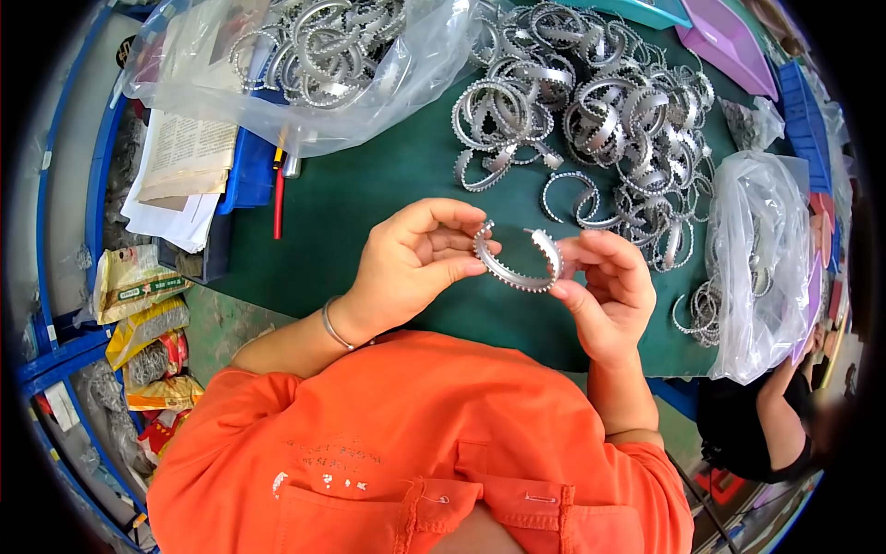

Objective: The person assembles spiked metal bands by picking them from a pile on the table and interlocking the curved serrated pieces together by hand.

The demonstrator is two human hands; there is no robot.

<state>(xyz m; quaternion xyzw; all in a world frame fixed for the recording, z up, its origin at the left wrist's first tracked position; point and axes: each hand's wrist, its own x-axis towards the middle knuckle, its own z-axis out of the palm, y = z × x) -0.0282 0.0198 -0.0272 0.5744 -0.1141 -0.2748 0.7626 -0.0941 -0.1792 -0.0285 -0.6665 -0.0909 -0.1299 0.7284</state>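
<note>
Between my two hands is a silver open bangle with a beaded or toothed edge [517, 278], its gap facing away from me. My left hand [417, 254] pinches its left end between thumb and fingers. The right end is gripped by my right hand [604, 291], thumb below and fingers behind. Just beyond my right hand lies a loose bangle of the same kind [558, 196], next to a big heap of similar bangles [637, 120] on the green table [323, 203].
A clear plastic bag [406, 102] with more bangles lies at the back left, beside papers [189, 152] and a red pen [278, 205]. Another plastic bag [761, 249] stands at the right, near a co-worker's arm [783, 411]. A purple tray [729, 46] sits at the back right.
</note>
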